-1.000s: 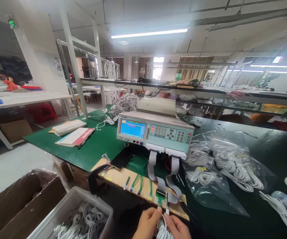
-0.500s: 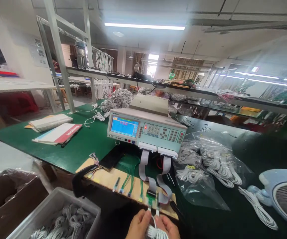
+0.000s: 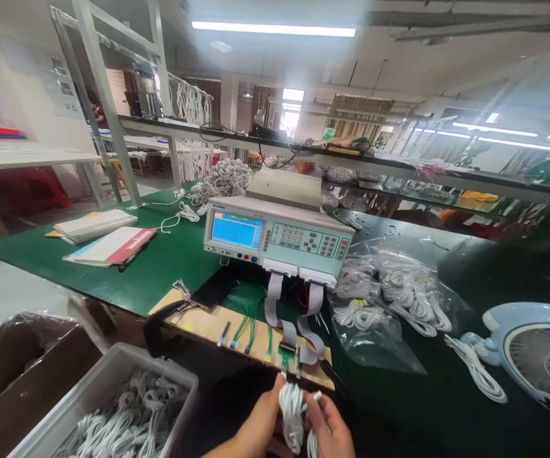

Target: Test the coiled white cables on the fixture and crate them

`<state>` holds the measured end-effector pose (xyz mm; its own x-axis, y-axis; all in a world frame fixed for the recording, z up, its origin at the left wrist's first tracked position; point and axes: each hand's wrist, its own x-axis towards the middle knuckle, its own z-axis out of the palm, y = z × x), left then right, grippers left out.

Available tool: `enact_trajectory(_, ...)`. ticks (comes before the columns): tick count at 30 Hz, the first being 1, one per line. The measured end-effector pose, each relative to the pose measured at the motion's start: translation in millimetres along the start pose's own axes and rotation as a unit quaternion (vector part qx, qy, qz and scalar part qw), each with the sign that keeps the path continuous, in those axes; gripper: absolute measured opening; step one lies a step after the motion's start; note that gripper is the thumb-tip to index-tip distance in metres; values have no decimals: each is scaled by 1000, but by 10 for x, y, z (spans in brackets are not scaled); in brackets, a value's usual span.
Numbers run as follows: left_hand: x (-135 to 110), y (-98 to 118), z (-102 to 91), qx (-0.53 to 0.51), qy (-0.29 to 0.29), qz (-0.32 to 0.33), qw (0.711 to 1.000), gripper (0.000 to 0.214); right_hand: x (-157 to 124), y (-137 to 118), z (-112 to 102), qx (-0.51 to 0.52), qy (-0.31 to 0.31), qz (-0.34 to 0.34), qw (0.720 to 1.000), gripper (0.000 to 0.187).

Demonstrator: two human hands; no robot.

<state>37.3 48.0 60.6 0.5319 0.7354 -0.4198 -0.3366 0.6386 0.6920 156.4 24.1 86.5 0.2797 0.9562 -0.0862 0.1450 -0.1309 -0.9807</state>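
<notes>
A coiled bundle of white cable (image 3: pixel 293 410) hangs between my two hands, below the front edge of the wooden board (image 3: pixel 198 326). My left hand (image 3: pixel 263 416) is closed on the bundle's left side, its thumb at a cable end by the small green circuit board (image 3: pixel 286 359). Whether that end sits in the socket I cannot tell. In my right hand (image 3: pixel 331 425), the fingers pinch the other end of the cable, with a white plug (image 3: pixel 317 395) showing, apart from the board. Behind stands a cable tester (image 3: pixel 279 238), its screen blue, joined by grey ribbon cables (image 3: pixel 274 299).
At lower left, a translucent bin (image 3: pixel 186 388) holds many coiled cables, beside a cardboard box (image 3: pixel 27 381). Clear bags of cables (image 3: pixel 375 318), a loose coil (image 3: pixel 478 372) and a blue fan (image 3: pixel 537 350) lie right. Notebooks (image 3: pixel 112 245) and a cable heap (image 3: pixel 227 181) are left.
My right hand has pulled its plug back from the board, and the cable bundle has come up into view. Red text on the tester's screen and its red light have gone.
</notes>
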Motion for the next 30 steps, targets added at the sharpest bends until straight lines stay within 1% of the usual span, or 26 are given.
enact_trajectory(2, -62, 15, -26, 26, 26, 26, 999, 66, 0, -65, 3, -7, 7, 10, 1000, 43)
enact_trajectory(4, -82, 29, -50, 43, 40, 32, 998, 64, -2, -81, 28, -3, -7, 17, 1000, 45)
enact_trajectory(7, -55, 34, -82, 38, 60, -2, 997, 65, -4, -30, 87, 3, -48, 38, 998, 40)
enact_trajectory(9, -24, 23, -100, 33, 80, -25, 996, 66, 5, 15, 116, -6, -58, 42, 997, 35)
enact_trajectory(12, 27, -9, -125, 42, 71, -16, 997, 64, 41, 42, 122, -7, -63, 41, 997, 31)
enact_trajectory(15, 74, -42, -153, 40, 66, 3, 997, 60, 95, 14, 104, 9, -68, 43, 997, 30)
enact_trajectory(18, 79, -39, -169, 30, 49, 20, 998, 55, 140, -26, 117, 30, -75, 51, 995, 29)
enact_trajectory(20, 51, 0, -166, 27, 43, 26, 998, 52, 154, -38, 158, 67, -74, 76, 992, 26)
enact_trajectory(22, 12, 67, -155, 25, 51, 41, 998, 50, 159, -35, 209, 129, -65, 109, 984, 25)
enact_trajectory(24, -19, 147, -140, 28, 63, 63, 996, 48, 162, -21, 236, 156, -44, 116, 980, 27)
enact_trajectory(25, -26, 184, -131, 34, 74, 77, 994, 48, 165, -12, 232, 141, -33, 106, 984, 27)
enact_trajectory(27, -18, 235, -117, 50, 93, 97, 990, 47, 182, 16, 189, 73, -19, 71, 995, 28)
enact_trajectory(30, 65, 248, -123, 61, 101, 108, 987, 46, 258, 75, 95, -12, -16, 19, 1000, 30)
